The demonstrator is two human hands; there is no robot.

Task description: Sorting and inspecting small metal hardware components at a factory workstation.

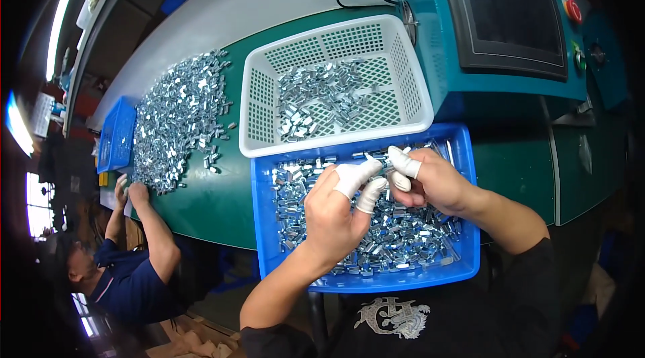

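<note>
Both my hands are above a blue bin (261, 250) filled with small shiny metal pieces (383, 240), short and bar-like. White finger cots cover the thumb and some fingers of each hand. My left hand (336, 207) is closed in a pinch, its fingertips close to those of the right. My right hand (433, 180) is also pinched, thumb and fingers together. A small metal piece (385, 170) shows between the two sets of fingertips, mostly hidden by them. Whether each hand grips its own piece is too small to make out.
Behind the bin stands a white perforated basket (248, 106) with more metal pieces. A large heap (181, 116) of them lies on the green table (222, 203) at left, beside a small blue tray (117, 135) and a co-worker (127, 274). A teal machine (497, 92) with a screen stands right.
</note>
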